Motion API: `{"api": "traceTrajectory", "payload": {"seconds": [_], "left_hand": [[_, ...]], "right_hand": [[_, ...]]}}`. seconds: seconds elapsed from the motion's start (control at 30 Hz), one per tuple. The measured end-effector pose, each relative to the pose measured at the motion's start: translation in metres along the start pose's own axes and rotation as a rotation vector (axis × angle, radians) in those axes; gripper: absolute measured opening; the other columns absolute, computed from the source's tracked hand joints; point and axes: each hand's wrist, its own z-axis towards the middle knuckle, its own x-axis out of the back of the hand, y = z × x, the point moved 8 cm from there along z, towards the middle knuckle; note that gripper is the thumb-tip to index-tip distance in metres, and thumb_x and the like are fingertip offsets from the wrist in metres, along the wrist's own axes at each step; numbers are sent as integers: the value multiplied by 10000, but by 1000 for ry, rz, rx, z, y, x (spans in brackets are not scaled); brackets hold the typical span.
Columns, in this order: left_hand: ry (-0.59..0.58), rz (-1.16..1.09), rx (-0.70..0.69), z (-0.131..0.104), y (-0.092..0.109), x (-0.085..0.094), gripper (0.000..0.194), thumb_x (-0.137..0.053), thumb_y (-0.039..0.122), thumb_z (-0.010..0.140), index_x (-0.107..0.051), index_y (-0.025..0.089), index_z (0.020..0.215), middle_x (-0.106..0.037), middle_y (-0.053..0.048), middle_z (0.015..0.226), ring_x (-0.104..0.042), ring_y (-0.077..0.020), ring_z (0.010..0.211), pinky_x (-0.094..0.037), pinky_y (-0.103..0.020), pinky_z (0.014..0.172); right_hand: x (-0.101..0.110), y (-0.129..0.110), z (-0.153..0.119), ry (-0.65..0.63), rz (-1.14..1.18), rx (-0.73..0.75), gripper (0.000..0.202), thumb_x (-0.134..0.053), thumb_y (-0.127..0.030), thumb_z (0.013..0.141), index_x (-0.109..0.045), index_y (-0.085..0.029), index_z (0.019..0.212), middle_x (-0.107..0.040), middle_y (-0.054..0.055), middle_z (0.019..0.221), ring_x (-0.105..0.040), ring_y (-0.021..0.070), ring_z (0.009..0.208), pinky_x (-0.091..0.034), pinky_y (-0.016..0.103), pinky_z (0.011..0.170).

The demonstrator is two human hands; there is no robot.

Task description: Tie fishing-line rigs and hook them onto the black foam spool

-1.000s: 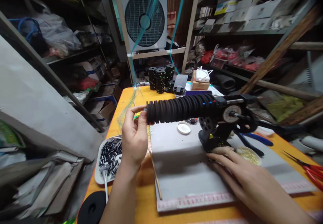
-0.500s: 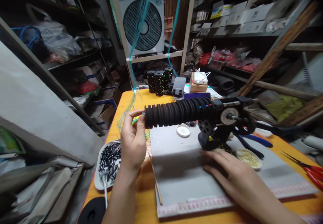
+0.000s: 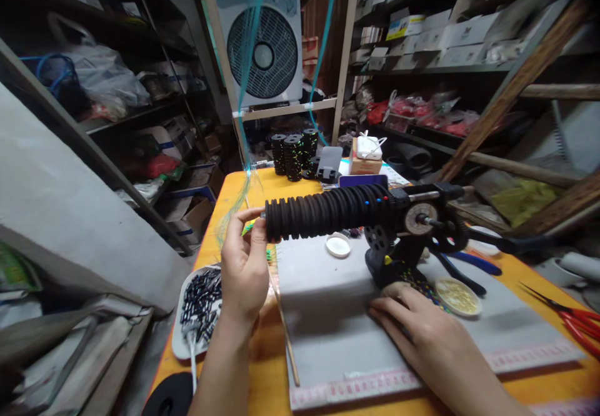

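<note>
Well, the left hand grips the ribbed roller.

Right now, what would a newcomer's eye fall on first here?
Probably the ribbed black cylinder across the middle, with the left hand at its left end. Next, the large fan behind it, teal strands hanging in front. Then perhaps the red-handled tool at far right.

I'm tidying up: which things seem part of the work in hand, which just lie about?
Likely in use:
ribbed black roll, left hand at its end
black geared stand, right hand near it

Probably unrelated:
box fan
white device
white plastic bag
</note>
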Motion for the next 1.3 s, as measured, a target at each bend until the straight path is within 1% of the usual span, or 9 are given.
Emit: {"api": "traceTrajectory", "payload": {"seconds": [0.17, 0.3, 0.37, 0.5, 0.6, 0.7, 0.87, 1.17, 1.3], "left_hand": [[-12, 12, 6, 1, 0, -1, 204, -555, 403, 972, -630, 218, 1011, -679, -36, 964, -644, -181, 949, -500, -238, 660], [-7, 6, 5, 0, 0, -1, 211, -563, 403, 967, -628, 208, 1012, -673, -37, 970, -646, -171, 937, -503, -228, 658], [-7, -4, 7, -1, -1, -1, 214, -566, 408, 966, -626, 209, 1016, -674, -37, 965, -648, -169, 937, -512, -224, 664], [-5, -47, 38, -1, -3, -2, 231, -576, 427, 960, -624, 209, 1019, -677, -40, 958, -656, -174, 920, -532, -236, 685], [4, -71, 67, 0, -6, -3, 268, -594, 470, 942, -622, 211, 1003, -665, -33, 956, -646, -163, 907, -521, -219, 660], [10, -80, 84, 0, -8, -3, 298, -598, 504, 931, -622, 211, 984, -655, -28, 952, -635, -155, 906, -508, -203, 636], [1, -105, 118, -1, -12, -3, 275, -586, 485, 945, -624, 217, 997, -641, -11, 959, -621, -128, 902, -508, -177, 657], [-11, -114, 115, -1, -13, -4, 264, -592, 479, 945, -625, 224, 1004, -635, -4, 965, -608, -117, 906, -502, -159, 635], [-13, -113, 115, -1, -13, -4, 264, -593, 478, 945, -622, 222, 1003, -628, 1, 955, -604, -108, 889, -502, -153, 633]], "right_hand": [[6, 3, -3, 26, -4, -2, 153, -524, -288, 1000, -668, -243, 980, -653, 49, 965, -672, 206, 820, -523, 322, 667], [10, -3, 1, 25, 38, 32, 181, -493, -208, 999, -647, -235, 907, -642, 40, 897, -666, 182, 782, -539, 299, 668], [21, -11, 9, 31, 86, 70, 187, -457, -176, 1005, -623, -235, 939, -650, 44, 924, -678, 161, 820, -551, 262, 688], [73, -27, 42, 171, 191, 157, 160, -500, -143, 984, -597, -252, 1051, -684, 48, 985, -695, 150, 897, -556, 234, 757], [116, -33, 77, 348, 82, 181, 94, -564, -182, 977, -609, -251, 1021, -720, 21, 957, -708, 153, 852, -550, 261, 791], [137, -41, 108, 469, -51, 241, 79, -626, -209, 964, -600, -229, 1036, -736, -19, 921, -715, 126, 790, -545, 222, 737], [133, -51, 132, 434, -91, 328, 115, -642, -144, 933, -592, -224, 1000, -739, -21, 894, -705, 129, 704, -531, 233, 622], [131, -48, 136, 435, 7, 287, 138, -656, -107, 901, -593, -205, 975, -736, 0, 891, -728, 149, 781, -542, 237, 672], [129, -50, 137, 437, -35, 299, 131, -644, -81, 904, -598, -190, 960, -737, 8, 890, -720, 138, 768, -522, 234, 673]]}}
